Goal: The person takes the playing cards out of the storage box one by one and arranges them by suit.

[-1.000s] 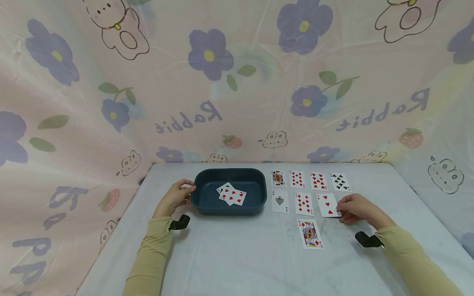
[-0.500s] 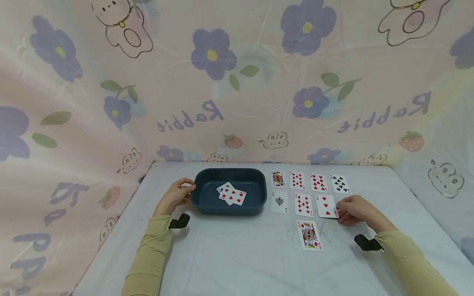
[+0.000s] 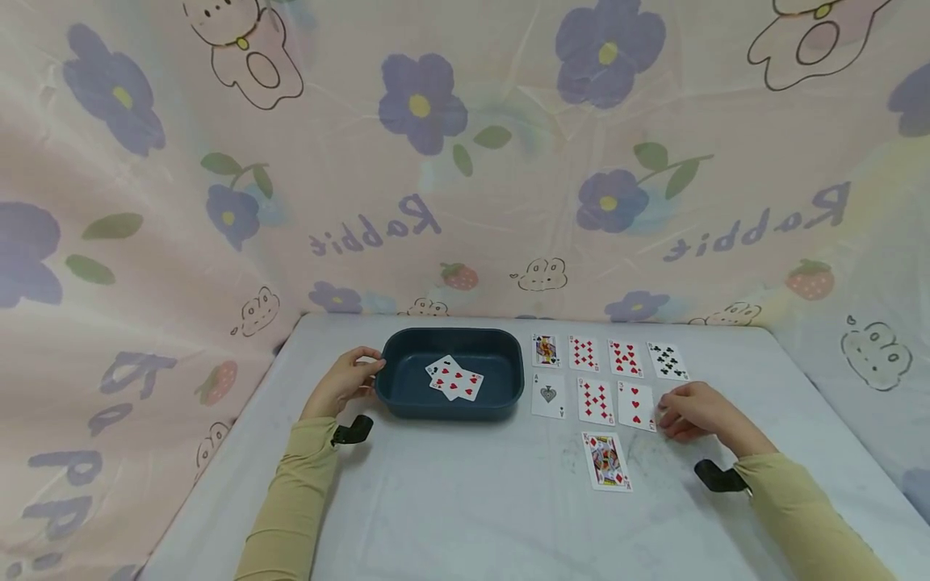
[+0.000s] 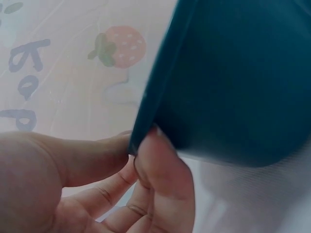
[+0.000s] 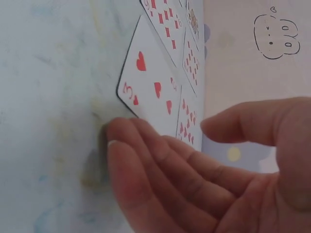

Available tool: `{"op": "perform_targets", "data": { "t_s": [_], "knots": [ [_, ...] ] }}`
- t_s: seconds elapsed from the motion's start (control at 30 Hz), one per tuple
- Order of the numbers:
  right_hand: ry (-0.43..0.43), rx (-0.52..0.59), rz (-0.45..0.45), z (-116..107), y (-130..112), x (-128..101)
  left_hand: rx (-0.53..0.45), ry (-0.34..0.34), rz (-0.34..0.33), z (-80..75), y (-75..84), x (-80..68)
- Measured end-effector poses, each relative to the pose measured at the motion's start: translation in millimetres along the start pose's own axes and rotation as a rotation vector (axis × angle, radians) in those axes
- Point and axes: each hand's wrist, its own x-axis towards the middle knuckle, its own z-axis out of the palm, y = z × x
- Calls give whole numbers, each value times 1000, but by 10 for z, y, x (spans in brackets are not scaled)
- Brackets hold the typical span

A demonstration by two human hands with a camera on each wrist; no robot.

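My left hand (image 3: 340, 382) pinches the left rim of a dark teal plastic basin (image 3: 450, 410); in the left wrist view thumb and index finger (image 4: 163, 167) meet on the rim (image 4: 154, 97). Inside the basin lie two overlapping playing cards (image 3: 461, 382), the upper one with hearts. My right hand (image 3: 703, 413) rests beside the three of hearts (image 3: 637, 406), which lies flat on the table. In the right wrist view its thumb stands apart from the loosely bent fingers (image 5: 146, 160), and nothing is between them. Whether a fingertip touches the card's edge, I cannot tell.
Behind and left of that card lie several face-up cards, including an ace of spades (image 3: 548, 395), a diamond card (image 3: 596, 401) and a black club card (image 3: 668, 361). Nearer me lies a king of diamonds (image 3: 606, 461). A patterned curtain (image 3: 494, 202) hangs behind the white table (image 3: 465, 516).
The three of hearts has shifted slightly left and now lies flat in line with the row. My right hand has let go of it. My left hand stays on the basin's rim.
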Motion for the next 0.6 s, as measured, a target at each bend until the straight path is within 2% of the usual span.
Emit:
{"op": "perform_targets", "data": {
  "t_s": [0.2,0.4,0.6],
  "knots": [
    [27,-52,-31,-61,-108,-15,5,3,-13,-19,-21,-2],
    [19,-29,-83,-47,-212,31,-2,3,-23,-15,-23,0],
    [-50,6,-230,78,-434,144,-8,14,-24,-4,-17,29]
  ]
}}
